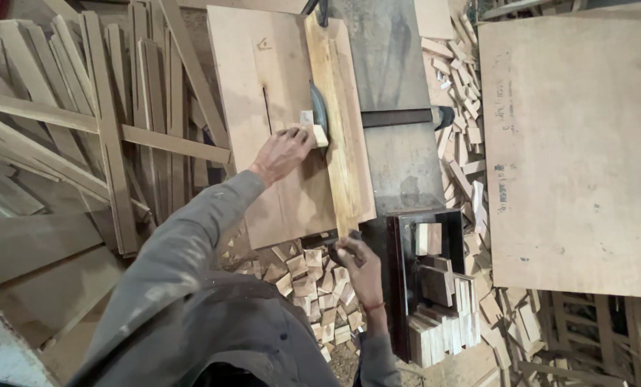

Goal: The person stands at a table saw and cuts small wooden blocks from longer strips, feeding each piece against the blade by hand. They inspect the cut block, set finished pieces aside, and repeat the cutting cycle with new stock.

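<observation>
the left hand (283, 152) presses a small pale wood block (320, 135) flat on the plywood sled (277, 86) of a table saw, fingers curled over the block's near side and holding it right against the dark curved saw blade (319, 109) that rises through the slot beside the upright wooden fence board (338, 115). the right hand (356, 259) sits at the near edge of the sled, fingers closed on its lower corner or on something small there; what exactly it pinches is too dark to tell. the main danger is closeness: the block is short, so the fingertips guiding it lie just beside the blade with no push stick between, and a slip could carry them into the teeth. a piece that small can also twist or catch and be flung back toward the body. the loose grey sleeve (191, 236) trails over the sled and could snag. below the table lies a heap of cut blocks (320, 294), and a dark metal tray (399, 287) at the right holds stacked ones; offcuts underfoot could upset the stance. long slats (84, 129) are piled on the left, and a large plywood sheet (571, 143) lies on the right.
</observation>
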### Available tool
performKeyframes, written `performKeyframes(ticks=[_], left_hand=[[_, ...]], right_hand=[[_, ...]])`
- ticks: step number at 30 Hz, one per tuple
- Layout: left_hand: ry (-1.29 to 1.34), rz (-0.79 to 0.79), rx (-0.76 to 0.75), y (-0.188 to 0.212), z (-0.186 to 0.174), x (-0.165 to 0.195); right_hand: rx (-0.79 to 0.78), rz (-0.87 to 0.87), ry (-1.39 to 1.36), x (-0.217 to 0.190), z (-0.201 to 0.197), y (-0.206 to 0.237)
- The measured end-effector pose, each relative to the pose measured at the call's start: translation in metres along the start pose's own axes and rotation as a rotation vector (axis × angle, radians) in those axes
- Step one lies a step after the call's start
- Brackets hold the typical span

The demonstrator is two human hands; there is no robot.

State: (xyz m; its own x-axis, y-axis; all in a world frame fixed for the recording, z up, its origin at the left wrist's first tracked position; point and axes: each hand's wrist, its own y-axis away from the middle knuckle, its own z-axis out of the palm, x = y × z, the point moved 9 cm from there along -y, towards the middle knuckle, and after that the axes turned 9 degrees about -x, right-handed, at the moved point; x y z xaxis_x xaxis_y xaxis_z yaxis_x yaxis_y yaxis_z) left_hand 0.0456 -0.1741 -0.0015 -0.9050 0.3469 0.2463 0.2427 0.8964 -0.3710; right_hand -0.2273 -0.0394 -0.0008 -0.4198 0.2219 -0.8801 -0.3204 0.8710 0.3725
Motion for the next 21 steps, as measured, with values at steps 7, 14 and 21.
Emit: performKeyframes(ticks=[7, 14, 21], left_hand=[[0.787, -0.115, -0.563, 0.076, 0.036, 0.088], [1.995, -0.742, -0.283, 0.119, 0.023, 0.115], [1.890, -0.679, -0.111, 0.131, 0.023, 0.108]], right_hand=[[0.214, -0.032, 0.074, -0.022, -0.021, 0.025], [0.087, -0.052, -0.229, -0.035, -0.008, 0.014], [0.097, -0.064, -0.125, -0.034, -0.004, -0.018]])
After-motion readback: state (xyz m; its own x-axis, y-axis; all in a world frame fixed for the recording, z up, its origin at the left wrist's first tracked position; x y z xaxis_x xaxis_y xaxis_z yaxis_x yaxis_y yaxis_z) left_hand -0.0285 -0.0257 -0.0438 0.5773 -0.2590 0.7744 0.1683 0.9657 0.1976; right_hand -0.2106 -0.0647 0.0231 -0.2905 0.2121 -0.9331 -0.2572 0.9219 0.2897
